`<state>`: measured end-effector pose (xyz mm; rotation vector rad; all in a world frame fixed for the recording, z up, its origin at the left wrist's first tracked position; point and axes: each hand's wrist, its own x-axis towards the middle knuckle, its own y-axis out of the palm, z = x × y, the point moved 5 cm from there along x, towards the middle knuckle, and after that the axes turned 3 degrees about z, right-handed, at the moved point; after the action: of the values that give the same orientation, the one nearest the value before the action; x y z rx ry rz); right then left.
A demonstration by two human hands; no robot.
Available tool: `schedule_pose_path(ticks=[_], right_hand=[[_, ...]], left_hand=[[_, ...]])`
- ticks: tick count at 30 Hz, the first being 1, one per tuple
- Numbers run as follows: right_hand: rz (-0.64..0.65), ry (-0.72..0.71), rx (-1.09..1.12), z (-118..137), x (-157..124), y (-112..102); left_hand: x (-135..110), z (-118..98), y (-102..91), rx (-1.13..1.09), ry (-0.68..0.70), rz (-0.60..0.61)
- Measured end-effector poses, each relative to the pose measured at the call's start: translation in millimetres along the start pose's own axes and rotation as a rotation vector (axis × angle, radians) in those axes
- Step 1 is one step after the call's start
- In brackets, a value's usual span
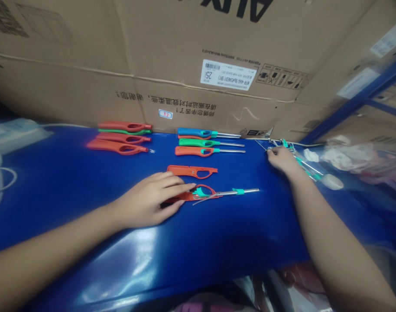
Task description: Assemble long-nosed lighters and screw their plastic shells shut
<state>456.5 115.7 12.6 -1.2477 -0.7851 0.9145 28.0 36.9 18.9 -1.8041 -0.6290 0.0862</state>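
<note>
My left hand [155, 197] lies over an orange gas lighter [211, 195] with its casing open, thumb on the near side and fingers across the handle. A teal trigger, a thin wire and a metal tube with a teal collar show beyond the fingertips. Just behind it is a loose orange casing half [193, 171]. At the table's back right, my right hand [282, 159] is closed in a pinch beside a pile of metal tubes and teal parts [306, 167]. A thin wire [261, 145] sticks out at its fingertips.
Behind the hands, several lighters with metal tubes [211, 151] lie in a row, blue, green and orange. Further left are red and green casings [120, 146]. A large cardboard box [172, 65] walls off the back of the blue table [217, 242]. White cable [1, 182] curls at left.
</note>
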Motion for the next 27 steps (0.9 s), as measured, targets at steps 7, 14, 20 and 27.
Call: schedule_pose_path(ticks=[7,14,20,27], right_hand=[[-0.110,-0.018,0.116,-1.2,-1.9,-5.7],[-0.246,-0.070,0.289,10.2,-18.2,-19.9],[-0.328,-0.247,0.566,54.7,-54.4,-38.0],[0.250,-0.669,1.159,145.2,-152.3,-24.5]], left_hand=[[1.4,-0.4,-0.1,-0.002,0.001,-0.002],[0.7,-1.6,-1.5,-0.005,0.002,-0.009],[1.4,-2.8,2.4,-0.036,-0.014,-0.019],[6.9,-16.0,-9.5,-0.329,-0.209,-0.313]])
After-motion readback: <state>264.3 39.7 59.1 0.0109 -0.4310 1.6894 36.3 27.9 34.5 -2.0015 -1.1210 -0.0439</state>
